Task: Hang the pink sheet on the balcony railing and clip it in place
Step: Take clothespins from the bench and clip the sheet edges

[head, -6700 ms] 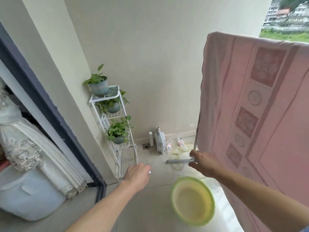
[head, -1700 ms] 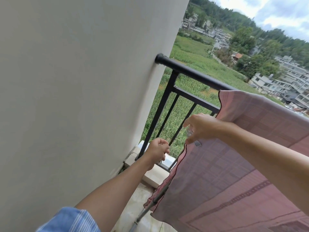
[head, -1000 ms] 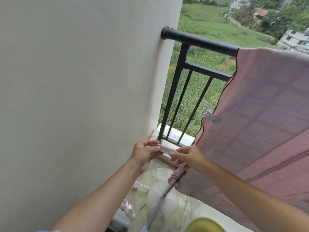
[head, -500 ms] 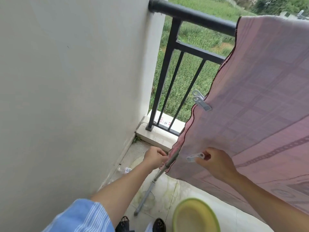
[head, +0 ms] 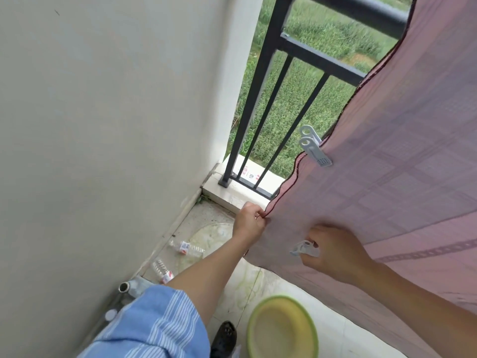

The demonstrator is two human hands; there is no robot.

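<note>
The pink sheet (head: 402, 156) hangs over the black balcony railing (head: 317, 55) and fills the right side of the view. One pale clip (head: 313, 146) grips its left hem partway down. My left hand (head: 249, 223) pinches that hem lower down, near the railing's base. My right hand (head: 335, 251) holds a second pale clip (head: 303, 249) against the sheet, just right of my left hand.
A cream wall (head: 116, 125) closes the left side. Two plastic bottles (head: 185, 248) lie on the floor by the wall. A yellow-green basin (head: 282, 329) sits on the tiles below my right arm. A metal pole end (head: 125, 286) and a dark shoe (head: 224, 337) show at the bottom.
My view has tilted further down. My left hand rose a little and now pinches the sheet's hem. My right hand still carries the second clip against the sheet.
</note>
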